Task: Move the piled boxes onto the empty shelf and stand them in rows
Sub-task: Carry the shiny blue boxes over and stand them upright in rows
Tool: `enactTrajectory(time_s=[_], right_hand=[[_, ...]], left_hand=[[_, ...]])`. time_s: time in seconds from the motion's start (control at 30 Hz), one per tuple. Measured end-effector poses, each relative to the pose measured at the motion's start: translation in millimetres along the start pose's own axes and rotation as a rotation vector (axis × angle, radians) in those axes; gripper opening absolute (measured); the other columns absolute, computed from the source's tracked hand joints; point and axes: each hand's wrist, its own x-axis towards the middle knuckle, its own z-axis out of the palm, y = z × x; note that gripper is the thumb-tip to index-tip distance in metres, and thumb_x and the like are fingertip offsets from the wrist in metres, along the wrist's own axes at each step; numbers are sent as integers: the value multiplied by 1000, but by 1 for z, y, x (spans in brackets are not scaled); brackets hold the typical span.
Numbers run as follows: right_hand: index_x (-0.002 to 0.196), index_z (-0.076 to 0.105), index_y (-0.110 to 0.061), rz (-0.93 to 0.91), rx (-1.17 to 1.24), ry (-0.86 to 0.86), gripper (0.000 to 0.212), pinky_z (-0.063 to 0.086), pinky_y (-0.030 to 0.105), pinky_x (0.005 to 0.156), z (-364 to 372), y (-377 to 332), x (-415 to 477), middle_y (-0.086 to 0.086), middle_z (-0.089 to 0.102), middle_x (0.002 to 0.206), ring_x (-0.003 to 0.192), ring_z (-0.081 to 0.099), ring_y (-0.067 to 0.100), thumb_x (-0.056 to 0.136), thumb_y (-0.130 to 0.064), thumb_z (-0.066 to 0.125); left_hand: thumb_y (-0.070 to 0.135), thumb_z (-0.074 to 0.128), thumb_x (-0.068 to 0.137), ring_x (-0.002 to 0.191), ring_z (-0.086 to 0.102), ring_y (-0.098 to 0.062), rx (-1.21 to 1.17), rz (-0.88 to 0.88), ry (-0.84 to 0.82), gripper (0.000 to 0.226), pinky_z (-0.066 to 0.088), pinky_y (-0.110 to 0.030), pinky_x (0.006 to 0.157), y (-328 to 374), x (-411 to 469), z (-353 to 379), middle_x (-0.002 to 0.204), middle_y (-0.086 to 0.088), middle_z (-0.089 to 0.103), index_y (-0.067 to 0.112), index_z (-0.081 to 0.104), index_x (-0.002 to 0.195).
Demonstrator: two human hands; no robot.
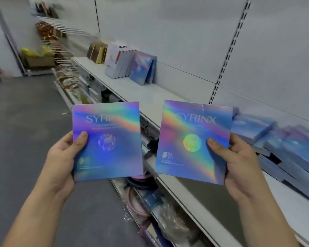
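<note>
My left hand grips a flat holographic blue-purple box by its left edge, thumb on the front. My right hand grips a matching box with a gold disc, by its right edge. Both boxes face me, held in the air in front of the white shelf. A pile of the same boxes lies flat and jumbled on the shelf at the right. Further along the shelf to the left, a blue box leans upright against a row of standing white boxes and gold-brown boxes.
A bare white back panel with slotted uprights rises behind the shelf. Lower shelves hold pink rings and wrapped goods. Wire racks with packets stand at the far left. The grey aisle floor runs along the left.
</note>
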Motion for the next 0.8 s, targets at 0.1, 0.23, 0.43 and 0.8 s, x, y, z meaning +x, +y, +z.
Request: enactTrajectory(time_s=[0.1,0.23,0.43,0.8], right_hand=[[117,68,-8,42,-6,-31,44,62,33,72,36,21,25,9,78,108,90,76,26,74,-9,73],[116,68,-8,67,-3,-51,43,62,33,69,73,45,72,9,79,106,88,77,25,73,-10,74],[114,69,-8,114,43,-90,32,63,39,74,134,90,166,10,79,104,87,76,28,83,-2,72],[113,71,-10,177,32,-205,27,61,45,81,254,141,301,10,78,105,90,75,30,87,-3,71]], left_hand=[[20,57,99,74,76,-10,8,-6,46,16,64,-30,63,-5,36,-29,93,4,80,17,71,107],[21,58,99,73,76,-10,23,-8,97,16,64,-31,64,-13,89,-49,92,4,80,16,71,105],[21,58,98,74,76,-9,86,42,155,16,64,-30,64,-8,176,-60,92,4,81,17,72,105],[20,59,94,79,76,-9,116,74,236,18,63,-28,72,11,316,-95,95,2,80,15,72,106]])
